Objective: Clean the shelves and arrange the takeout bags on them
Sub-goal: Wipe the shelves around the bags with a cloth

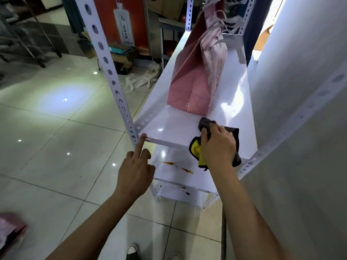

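A white shelf board (169,126) of a metal rack lies in front of me. My right hand (217,145) presses a grey and yellow cloth (195,149) flat on its near right corner. My left hand (137,166) holds nothing; its index finger touches the shelf's front left edge. Pink paper takeout bags (189,85) with white handles stand upright further back on the same shelf. The lower shelf (172,173) shows brown stains (186,170).
A white perforated upright (110,72) stands at the rack's left front, and a white wall (300,128) closes the right side. Tiled floor (56,128) spreads left, with white bags (142,77) lying on it. Another pink bag (11,229) shows at the bottom left.
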The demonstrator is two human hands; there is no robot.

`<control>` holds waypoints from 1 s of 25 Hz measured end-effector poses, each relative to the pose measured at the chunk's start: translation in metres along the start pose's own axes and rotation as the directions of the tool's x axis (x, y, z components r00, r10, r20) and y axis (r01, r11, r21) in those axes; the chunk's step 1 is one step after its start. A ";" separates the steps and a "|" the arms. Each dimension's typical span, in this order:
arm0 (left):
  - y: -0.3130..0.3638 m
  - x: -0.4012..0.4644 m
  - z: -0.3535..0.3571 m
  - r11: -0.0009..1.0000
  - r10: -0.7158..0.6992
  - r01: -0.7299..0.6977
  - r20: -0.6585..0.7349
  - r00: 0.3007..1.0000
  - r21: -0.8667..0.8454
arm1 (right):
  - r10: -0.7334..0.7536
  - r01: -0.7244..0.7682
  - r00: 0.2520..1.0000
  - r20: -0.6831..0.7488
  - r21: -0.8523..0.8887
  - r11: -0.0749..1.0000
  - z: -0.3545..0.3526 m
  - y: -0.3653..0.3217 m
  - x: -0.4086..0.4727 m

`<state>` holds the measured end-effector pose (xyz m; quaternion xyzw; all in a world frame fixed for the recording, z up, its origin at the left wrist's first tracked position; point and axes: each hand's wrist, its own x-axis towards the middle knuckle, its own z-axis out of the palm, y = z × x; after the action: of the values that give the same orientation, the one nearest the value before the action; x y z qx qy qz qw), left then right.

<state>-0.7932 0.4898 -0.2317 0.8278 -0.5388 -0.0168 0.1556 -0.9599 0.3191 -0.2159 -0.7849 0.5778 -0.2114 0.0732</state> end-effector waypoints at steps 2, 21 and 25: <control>-0.001 0.001 0.002 1.000 -0.006 0.006 -0.005 1.000 -0.017 | -0.052 0.053 0.992 -0.113 0.011 0.999 0.008 0.001 -0.020; -0.036 -0.026 0.087 0.965 0.187 -0.180 0.018 0.982 -0.190 | -0.076 0.190 0.888 -0.453 0.213 0.958 0.043 0.021 -0.092; -0.046 -0.047 0.131 0.960 0.212 -0.179 0.143 0.967 -0.215 | 0.072 -0.028 0.988 -0.138 0.293 0.956 0.094 0.046 -0.142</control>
<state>-0.7973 0.5174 -0.3757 0.7461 -0.6248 -0.1237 0.1942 -0.9958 0.4250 -0.3518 -0.7329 0.5642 -0.3494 0.1499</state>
